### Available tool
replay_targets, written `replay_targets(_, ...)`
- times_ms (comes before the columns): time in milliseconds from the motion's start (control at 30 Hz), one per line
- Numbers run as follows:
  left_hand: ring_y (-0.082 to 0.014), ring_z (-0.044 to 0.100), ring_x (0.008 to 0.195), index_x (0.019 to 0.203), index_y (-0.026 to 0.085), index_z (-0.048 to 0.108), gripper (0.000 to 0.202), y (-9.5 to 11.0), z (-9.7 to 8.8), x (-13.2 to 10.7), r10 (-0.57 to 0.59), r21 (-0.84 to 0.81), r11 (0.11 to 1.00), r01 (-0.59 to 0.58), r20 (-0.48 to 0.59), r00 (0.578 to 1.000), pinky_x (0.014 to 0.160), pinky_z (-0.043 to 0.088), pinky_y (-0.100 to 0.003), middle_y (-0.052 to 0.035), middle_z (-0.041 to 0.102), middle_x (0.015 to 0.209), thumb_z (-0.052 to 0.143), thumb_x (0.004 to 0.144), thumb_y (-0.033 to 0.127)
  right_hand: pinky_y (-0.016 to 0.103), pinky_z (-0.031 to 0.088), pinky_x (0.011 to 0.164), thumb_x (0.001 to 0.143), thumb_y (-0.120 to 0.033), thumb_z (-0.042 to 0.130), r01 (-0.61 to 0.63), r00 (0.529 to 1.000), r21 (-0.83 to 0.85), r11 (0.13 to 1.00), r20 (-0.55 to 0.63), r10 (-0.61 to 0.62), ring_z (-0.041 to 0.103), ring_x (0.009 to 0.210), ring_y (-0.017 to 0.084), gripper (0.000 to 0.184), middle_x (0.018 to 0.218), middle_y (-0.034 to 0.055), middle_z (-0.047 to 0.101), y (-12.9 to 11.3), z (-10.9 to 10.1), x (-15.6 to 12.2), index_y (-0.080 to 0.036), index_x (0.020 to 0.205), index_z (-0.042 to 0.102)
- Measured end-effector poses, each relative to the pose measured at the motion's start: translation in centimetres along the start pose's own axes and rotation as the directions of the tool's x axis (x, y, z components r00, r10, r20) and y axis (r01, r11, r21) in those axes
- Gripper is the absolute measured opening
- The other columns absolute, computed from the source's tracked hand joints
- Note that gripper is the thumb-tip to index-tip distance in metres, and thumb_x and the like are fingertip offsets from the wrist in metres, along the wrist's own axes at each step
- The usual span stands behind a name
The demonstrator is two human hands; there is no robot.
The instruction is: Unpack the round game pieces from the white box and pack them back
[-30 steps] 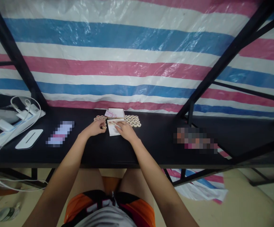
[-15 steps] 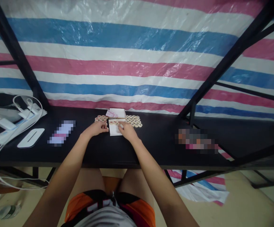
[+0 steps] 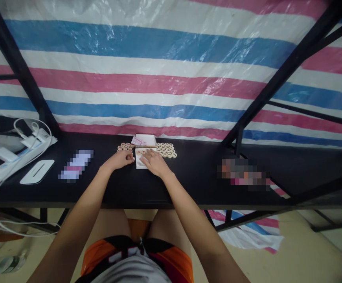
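In the head view, my left hand (image 3: pixel 120 159) is closed in a pinch just left of a white open box (image 3: pixel 141 162). A small pale edge, like that of a round Chinese chess piece, shows at its fingertips. My right hand (image 3: pixel 156 162) reaches over the box's right part with its fingers spread, covering some of the inside. A few red-marked pieces (image 3: pixel 142 152) lie along the box's far side. Behind my left hand sits a cluster of red-marked pieces (image 3: pixel 125 146); dark-marked pieces (image 3: pixel 167 149) lie in rows right of the box.
Behind the box stands its white other half (image 3: pixel 147 140) with a pink printed paper (image 3: pixel 137 140). Left on the black table (image 3: pixel 194 184) are a blurred phone-like item (image 3: pixel 76 165), a white flat device (image 3: pixel 37 172) and a power strip with cables (image 3: pixel 20 155). Black frame bars flank the table.
My right hand has shifted slightly left over the box, its fingers now spread flatter; a pale spot at its fingertips no longer shows. My left hand stays pinched in nearly the same place.
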State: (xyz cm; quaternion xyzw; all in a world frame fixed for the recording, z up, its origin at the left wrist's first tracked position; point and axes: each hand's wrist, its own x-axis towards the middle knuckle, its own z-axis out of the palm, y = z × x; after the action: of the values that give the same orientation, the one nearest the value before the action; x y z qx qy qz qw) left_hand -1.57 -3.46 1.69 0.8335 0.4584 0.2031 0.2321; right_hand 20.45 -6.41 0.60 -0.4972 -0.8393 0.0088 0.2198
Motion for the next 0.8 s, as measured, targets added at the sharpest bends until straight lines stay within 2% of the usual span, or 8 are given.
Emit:
replay_targets(133,-0.0154,0.054,0.065,0.075,0.018,0.058,0.02,-0.1,0.0,0.0,0.009,0.017,1.0,-0.009,0.004,1.0,0.063,0.039,-0.025,-0.0008,0.061,0.071,0.057,0.078,0.037,0.038,0.032,0.106,0.096,-0.049,0.032,0.001,0.998,-0.022,1.0,0.061,0.0,0.045,0.126,0.024,0.049,0.132,0.0128,0.055,-0.2,-0.2,0.0,-0.018,0.125,0.058)
replay_targets(267,-0.015,0.053,0.063,0.071,0.018,0.056,0.02,0.1,0.0,-0.1,0.012,0.03,0.999,-0.012,-0.002,1.0,0.061,0.038,-0.025,-0.0007,0.06,0.069,0.055,0.078,0.036,0.034,0.035,0.102,0.097,-0.045,0.034,-0.006,0.998,-0.03,1.0,0.054,0.008,0.051,0.118,0.023,0.045,0.126,0.0112,0.058,-0.2,-0.7,0.0,-0.018,0.124,0.058)
replay_targets(500,-0.0147,0.054,0.063,0.076,0.018,0.058,0.019,1.1,-0.1,-0.3,0.012,0.022,1.0,-0.012,-0.018,1.0,0.06,0.039,-0.025,0.0001,0.06,0.069,0.056,0.077,0.036,0.032,0.037,0.097,0.094,-0.031,0.043,-0.043,0.998,-0.047,0.998,0.045,0.046,0.054,0.103,0.022,0.034,0.11,0.0127,0.061,-0.1,-0.8,0.0,-0.013,0.116,0.063)
replay_targets(633,-0.0137,0.054,0.062,0.077,0.017,0.058,0.017,1.9,0.1,-0.2,0.051,-0.011,0.999,-0.052,-0.021,0.998,0.059,0.039,-0.024,0.0013,0.059,0.067,0.056,0.077,0.034,0.029,0.039,0.092,0.092,-0.023,0.043,-0.052,0.997,0.001,0.999,0.048,0.052,0.056,0.098,0.02,0.029,0.104,0.0111,0.061,0.1,-0.7,0.0,-0.014,0.107,0.067)
replay_targets(800,-0.0136,0.054,0.062,0.076,0.017,0.059,0.016,2.6,0.4,-0.2,0.069,-0.046,0.996,-0.07,-0.017,0.997,0.06,0.04,-0.024,0.0009,0.059,0.066,0.056,0.077,0.033,0.027,0.041,0.09,0.088,-0.017,0.047,-0.092,0.994,0.114,0.989,0.061,0.086,0.057,0.1,0.018,0.028,0.107,0.0083,0.06,0.5,-0.3,0.2,-0.017,0.108,0.066)
